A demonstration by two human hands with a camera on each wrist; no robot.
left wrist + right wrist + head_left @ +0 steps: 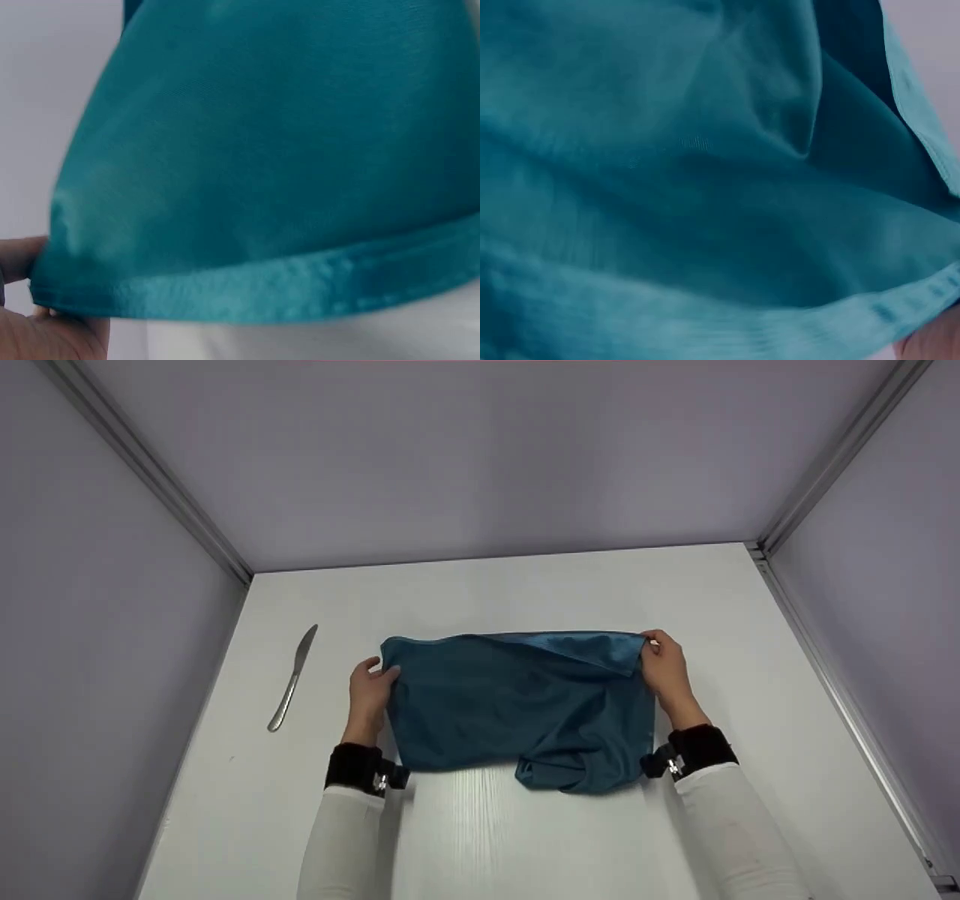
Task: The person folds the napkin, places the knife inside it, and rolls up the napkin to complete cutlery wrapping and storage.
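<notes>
A teal cloth (pixel 517 705) lies partly folded in the middle of the white table (pixel 525 592). My left hand (pixel 369 690) pinches the cloth's far left corner. At the far right corner my right hand (pixel 664 664) grips the edge, where a flap is turned over. Teal cloth (pixel 285 165) fills the left wrist view, its hemmed edge pinched by my left hand (pixel 37 300) at the lower left. The right wrist view is almost all rumpled cloth (pixel 690 187), with a bit of my right hand (pixel 934 341) at the lower right corner.
A metal table knife (pixel 292 679) lies on the table to the left of the cloth, pointing away from me. Grey walls with metal corner rails (pixel 150 472) close in the table on three sides.
</notes>
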